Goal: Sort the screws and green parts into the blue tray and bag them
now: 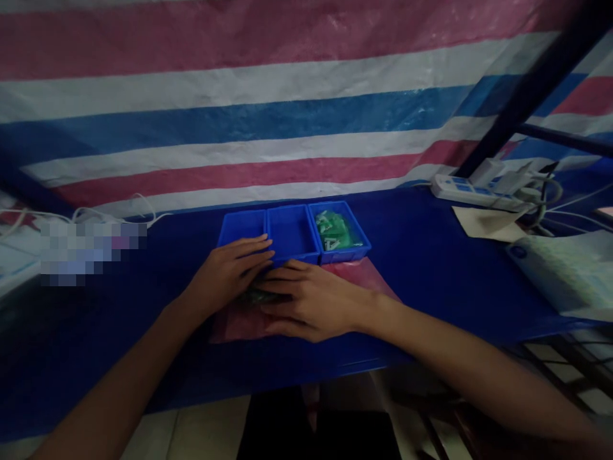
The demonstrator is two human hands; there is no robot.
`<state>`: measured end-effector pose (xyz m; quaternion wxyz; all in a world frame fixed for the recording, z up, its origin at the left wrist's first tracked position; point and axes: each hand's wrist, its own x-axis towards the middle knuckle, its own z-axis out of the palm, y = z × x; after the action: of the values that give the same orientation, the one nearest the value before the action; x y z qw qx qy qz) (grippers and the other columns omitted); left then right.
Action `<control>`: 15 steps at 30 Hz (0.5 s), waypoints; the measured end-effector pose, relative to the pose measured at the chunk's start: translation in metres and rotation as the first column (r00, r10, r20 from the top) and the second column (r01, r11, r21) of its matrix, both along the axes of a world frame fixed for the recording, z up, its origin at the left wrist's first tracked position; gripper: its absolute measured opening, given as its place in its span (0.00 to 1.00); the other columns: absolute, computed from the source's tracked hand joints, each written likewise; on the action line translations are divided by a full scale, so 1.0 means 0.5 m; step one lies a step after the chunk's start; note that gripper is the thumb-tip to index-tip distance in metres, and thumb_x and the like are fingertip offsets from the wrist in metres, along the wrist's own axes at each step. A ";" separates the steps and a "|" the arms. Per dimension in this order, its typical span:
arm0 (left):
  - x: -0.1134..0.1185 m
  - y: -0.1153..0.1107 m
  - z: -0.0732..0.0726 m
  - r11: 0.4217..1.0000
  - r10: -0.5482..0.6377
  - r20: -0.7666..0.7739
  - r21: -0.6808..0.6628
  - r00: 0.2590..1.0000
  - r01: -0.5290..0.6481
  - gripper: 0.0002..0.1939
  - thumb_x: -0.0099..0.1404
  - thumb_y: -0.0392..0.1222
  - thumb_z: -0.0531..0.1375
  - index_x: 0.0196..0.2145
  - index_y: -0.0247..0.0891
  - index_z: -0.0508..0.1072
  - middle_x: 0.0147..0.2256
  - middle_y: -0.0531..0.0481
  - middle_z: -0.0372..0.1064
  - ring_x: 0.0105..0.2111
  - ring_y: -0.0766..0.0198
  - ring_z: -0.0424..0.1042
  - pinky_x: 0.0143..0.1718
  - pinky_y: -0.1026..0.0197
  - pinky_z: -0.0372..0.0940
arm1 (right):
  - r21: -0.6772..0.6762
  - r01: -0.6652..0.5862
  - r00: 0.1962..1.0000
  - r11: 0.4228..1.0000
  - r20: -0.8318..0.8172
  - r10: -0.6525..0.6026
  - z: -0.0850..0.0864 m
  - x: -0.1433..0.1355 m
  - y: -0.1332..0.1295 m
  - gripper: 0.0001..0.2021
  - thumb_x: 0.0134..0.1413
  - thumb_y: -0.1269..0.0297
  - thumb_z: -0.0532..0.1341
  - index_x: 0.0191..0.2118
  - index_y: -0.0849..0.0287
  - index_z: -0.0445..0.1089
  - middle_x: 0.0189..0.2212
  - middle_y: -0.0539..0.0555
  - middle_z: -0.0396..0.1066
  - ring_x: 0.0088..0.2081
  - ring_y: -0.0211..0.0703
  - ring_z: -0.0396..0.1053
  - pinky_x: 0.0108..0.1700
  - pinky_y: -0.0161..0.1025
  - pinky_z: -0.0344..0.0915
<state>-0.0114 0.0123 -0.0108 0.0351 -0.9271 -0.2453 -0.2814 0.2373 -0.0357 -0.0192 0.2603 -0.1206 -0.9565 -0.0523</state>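
Note:
My left hand [233, 271] reaches over the front edge of the left blue tray, its fingers stretched out and side by side. Fingers apart and fairly flat, my right hand [311, 300] lies just right of it over a pink sheet [239, 322]. Between and under the two hands shows a dark, greenish, glossy thing [261, 295], mostly covered and too dim to name. Beyond the hands stand a left blue tray [242, 223], a middle blue tray [291, 230] and a right blue tray [366, 246]. The right one holds a green bag [338, 227] with small light-coloured pieces on it.
The dark blue table [421, 281] runs up to a striped sheet [239, 128] behind. A power strip [460, 190] with plugs and cables sits at the back right, by a piece of cardboard [488, 222] and a pale package [569, 268]. White cables [143, 207] lie at the left.

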 end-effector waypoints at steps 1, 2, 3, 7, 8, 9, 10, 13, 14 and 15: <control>0.002 -0.001 0.002 1.000 -0.004 0.008 -0.001 1.000 0.004 0.14 0.81 0.41 0.58 0.52 0.45 0.85 0.55 0.45 0.83 0.57 0.52 0.83 0.61 0.47 0.80 | 0.005 0.009 1.000 1.000 -0.004 -0.009 -0.007 -0.004 -0.001 0.20 0.79 0.51 0.59 0.54 0.62 0.81 0.55 0.60 0.83 0.59 0.53 0.77 0.62 0.50 0.72; 0.004 -0.002 0.003 1.000 -0.004 0.021 0.004 1.000 0.004 0.14 0.81 0.42 0.58 0.52 0.45 0.85 0.55 0.46 0.83 0.56 0.52 0.83 0.60 0.48 0.80 | 0.009 0.016 1.000 1.000 -0.011 -0.015 -0.013 -0.006 -0.001 0.20 0.79 0.53 0.59 0.53 0.64 0.82 0.54 0.60 0.84 0.57 0.53 0.78 0.61 0.49 0.73; 0.007 -0.003 0.005 1.000 0.001 0.038 0.012 0.999 -0.001 0.13 0.82 0.43 0.59 0.52 0.45 0.85 0.54 0.47 0.83 0.55 0.53 0.84 0.60 0.49 0.81 | 0.009 0.019 1.000 1.000 -0.019 -0.019 -0.017 -0.007 -0.001 0.18 0.79 0.55 0.59 0.51 0.64 0.82 0.53 0.60 0.84 0.56 0.52 0.79 0.61 0.48 0.74; 0.014 -0.009 0.014 0.995 0.050 0.132 0.074 0.990 -0.061 0.10 0.81 0.41 0.61 0.51 0.46 0.84 0.49 0.52 0.85 0.49 0.57 0.86 0.55 0.56 0.82 | -0.034 0.044 0.992 0.998 -0.119 -0.048 -0.021 0.002 0.003 0.16 0.79 0.64 0.57 0.47 0.63 0.83 0.51 0.61 0.85 0.54 0.50 0.81 0.59 0.48 0.76; 0.015 -0.010 0.016 0.992 0.067 0.155 0.092 0.986 -0.082 0.10 0.81 0.39 0.61 0.51 0.46 0.83 0.48 0.53 0.86 0.47 0.58 0.86 0.54 0.57 0.82 | -0.055 0.054 0.984 0.997 -0.164 -0.062 -0.019 0.006 0.004 0.16 0.79 0.65 0.56 0.47 0.62 0.83 0.50 0.61 0.85 0.54 0.50 0.81 0.58 0.49 0.77; 0.016 -0.012 0.018 0.988 0.084 0.177 0.112 0.981 -0.105 0.10 0.80 0.38 0.62 0.51 0.46 0.83 0.47 0.53 0.86 0.46 0.59 0.86 0.52 0.58 0.82 | -0.080 0.064 0.973 0.995 -0.217 -0.080 -0.016 0.011 0.005 0.16 0.79 0.66 0.56 0.48 0.62 0.83 0.49 0.61 0.85 0.52 0.49 0.82 0.57 0.48 0.78; 0.017 -0.014 0.021 0.983 0.100 0.199 0.133 0.975 -0.128 0.10 0.80 0.36 0.62 0.52 0.46 0.82 0.47 0.53 0.86 0.46 0.59 0.86 0.52 0.58 0.82 | -0.109 0.074 0.956 0.991 -0.274 -0.101 -0.011 0.016 0.006 0.16 0.79 0.67 0.56 0.48 0.62 0.83 0.49 0.61 0.85 0.51 0.48 0.82 0.55 0.47 0.79; 0.024 -0.023 0.027 0.964 0.105 0.262 0.211 0.959 -0.163 0.19 0.78 0.31 0.63 0.62 0.46 0.78 0.52 0.49 0.84 0.48 0.58 0.85 0.54 0.55 0.81 | -0.206 0.126 0.877 0.970 -0.434 -0.206 0.005 0.033 0.008 0.14 0.76 0.69 0.58 0.52 0.62 0.82 0.50 0.61 0.84 0.49 0.45 0.83 0.52 0.42 0.80; 0.028 -0.028 0.029 0.957 0.084 0.277 0.246 0.957 -0.156 0.24 0.77 0.30 0.64 0.65 0.47 0.75 0.55 0.47 0.83 0.50 0.58 0.85 0.55 0.54 0.81 | -0.257 0.138 0.842 0.956 -0.479 -0.250 0.011 0.038 0.008 0.13 0.74 0.70 0.60 0.53 0.61 0.82 0.51 0.61 0.83 0.49 0.45 0.82 0.52 0.42 0.80; 0.032 -0.034 0.031 0.951 0.061 0.282 0.276 0.957 -0.142 0.28 0.75 0.29 0.65 0.68 0.48 0.72 0.58 0.46 0.81 0.53 0.57 0.84 0.56 0.53 0.80 | -0.319 0.131 0.807 0.939 -0.515 -0.288 0.016 0.043 0.009 0.13 0.71 0.71 0.63 0.54 0.59 0.82 0.52 0.60 0.82 0.51 0.46 0.82 0.54 0.43 0.80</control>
<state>0.0048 -0.0045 0.0047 0.1529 -0.8504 -0.2512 -0.4362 0.2585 -0.0311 -0.0114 0.4999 -0.2702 -0.8183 0.0863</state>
